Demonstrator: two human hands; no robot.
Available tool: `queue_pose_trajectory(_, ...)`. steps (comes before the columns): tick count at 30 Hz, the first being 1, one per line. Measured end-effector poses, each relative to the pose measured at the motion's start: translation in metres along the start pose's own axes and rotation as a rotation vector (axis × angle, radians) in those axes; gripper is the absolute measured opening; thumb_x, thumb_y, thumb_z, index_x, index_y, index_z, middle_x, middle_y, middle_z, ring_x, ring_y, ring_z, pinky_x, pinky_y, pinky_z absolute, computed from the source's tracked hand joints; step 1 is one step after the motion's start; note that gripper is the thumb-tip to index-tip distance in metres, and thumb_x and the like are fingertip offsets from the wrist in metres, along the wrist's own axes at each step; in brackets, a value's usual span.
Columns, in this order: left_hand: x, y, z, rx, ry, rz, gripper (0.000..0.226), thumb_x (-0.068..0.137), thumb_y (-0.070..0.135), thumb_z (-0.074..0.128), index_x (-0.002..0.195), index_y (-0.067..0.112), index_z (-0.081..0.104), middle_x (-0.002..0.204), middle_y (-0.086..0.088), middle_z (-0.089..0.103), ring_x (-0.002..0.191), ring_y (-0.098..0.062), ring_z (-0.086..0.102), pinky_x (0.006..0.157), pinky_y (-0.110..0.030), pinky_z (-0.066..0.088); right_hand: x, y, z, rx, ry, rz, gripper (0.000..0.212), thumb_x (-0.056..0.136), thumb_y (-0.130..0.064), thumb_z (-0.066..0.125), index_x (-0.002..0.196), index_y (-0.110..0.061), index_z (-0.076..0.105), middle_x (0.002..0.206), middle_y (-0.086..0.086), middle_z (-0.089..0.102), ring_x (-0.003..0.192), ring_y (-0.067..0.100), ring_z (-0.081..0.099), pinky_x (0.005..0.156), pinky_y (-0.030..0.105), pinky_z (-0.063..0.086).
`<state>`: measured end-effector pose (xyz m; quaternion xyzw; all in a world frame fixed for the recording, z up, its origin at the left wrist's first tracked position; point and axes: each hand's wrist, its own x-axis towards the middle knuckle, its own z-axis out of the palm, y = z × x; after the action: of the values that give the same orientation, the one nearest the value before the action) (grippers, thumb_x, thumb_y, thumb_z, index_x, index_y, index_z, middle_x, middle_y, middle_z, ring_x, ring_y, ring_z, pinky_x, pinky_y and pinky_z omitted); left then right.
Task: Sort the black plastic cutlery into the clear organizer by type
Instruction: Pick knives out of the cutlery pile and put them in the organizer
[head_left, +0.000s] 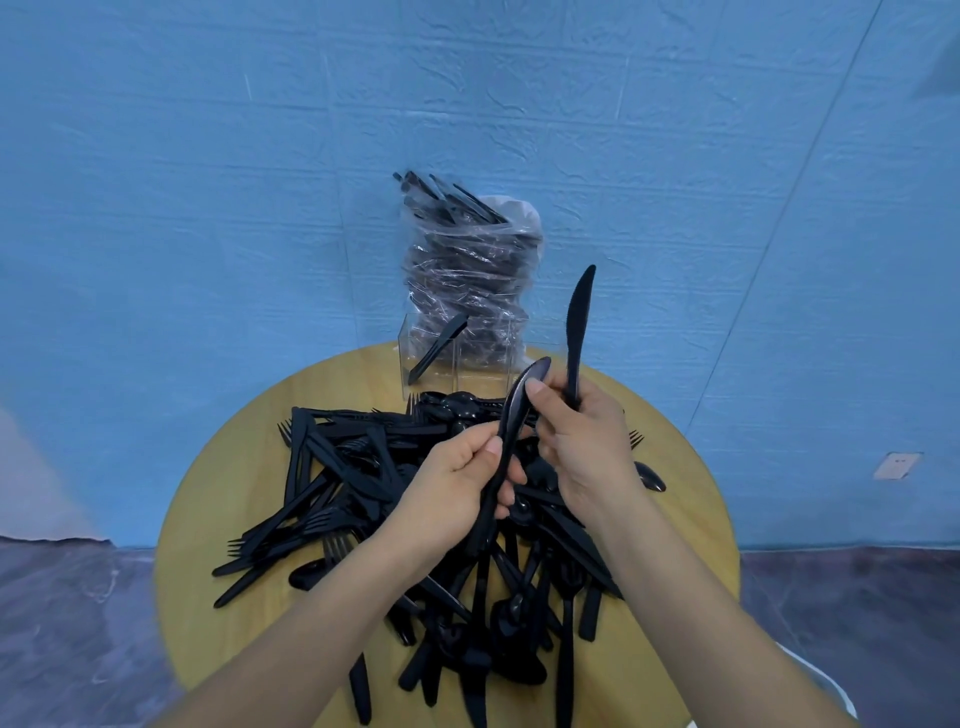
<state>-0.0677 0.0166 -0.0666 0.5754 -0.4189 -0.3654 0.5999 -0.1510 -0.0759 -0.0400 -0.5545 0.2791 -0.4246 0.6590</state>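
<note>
I'm at a round wooden table (218, 499), yellowish top, far edge close to the wall. Blue textured wall (208, 182) fills most of my view, faint seams across it. Small white wall plate (897, 465) low on the right. Dark mottled floor (62, 623) both sides.

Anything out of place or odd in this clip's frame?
Mostly normal. One oddity: a clear bag stuffed with black cutlery stands behind the organizer, overflowing at the top. The organizer holds one piece, leaning askew in its left compartment.
</note>
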Motion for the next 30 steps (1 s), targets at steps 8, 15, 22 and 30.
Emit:
queue_pose_trajectory(8,-0.003,-0.005,-0.006,-0.176,0.052,-0.066,0.027,0.101,0.01,0.037,0.111,0.014,0.061,0.066,0.006,0.056,0.055,-0.003,0.048,0.057,-0.018,0.048,-0.008,-0.001,0.0,-0.137,-0.065,0.017,0.015,0.098,-0.026,0.048,0.102,-0.012,0.047,0.073,0.001,0.046,0.036,0.001,0.034,0.036,0.013,0.027)
queue_pose_trajectory(15,0.0,-0.008,-0.015,-0.28,0.211,-0.062,0.027,0.1,0.008,0.038,0.113,0.011,0.061,0.071,0.001,0.057,0.059,-0.005,0.051,0.065,-0.021,0.055,-0.023,0.019,0.003,-0.325,-0.105,-0.061,0.023,0.102,-0.016,0.035,0.081,-0.014,0.043,0.064,0.0,0.043,0.047,0.006,0.037,0.045,0.017,0.033)
queue_pose_trajectory(22,-0.005,-0.011,-0.011,-0.307,0.281,-0.027,0.026,0.1,0.01,0.041,0.115,0.001,0.06,0.082,-0.004,0.065,0.077,-0.012,0.062,0.075,-0.028,0.057,-0.036,0.04,0.018,-0.485,-0.028,-0.118,0.017,0.099,-0.016,0.045,0.087,-0.009,0.054,0.07,-0.005,0.058,0.058,0.002,0.051,0.058,0.018,0.044)
queue_pose_trajectory(30,-0.008,-0.01,-0.007,-0.343,0.327,-0.029,0.024,0.099,0.01,0.044,0.106,0.008,0.066,0.096,-0.005,0.073,0.092,-0.014,0.068,0.081,-0.025,0.054,-0.041,0.041,0.024,-0.635,-0.078,-0.184,0.019,0.096,-0.014,0.05,0.077,-0.016,0.049,0.079,-0.015,0.054,0.067,-0.002,0.049,0.058,0.007,0.037)
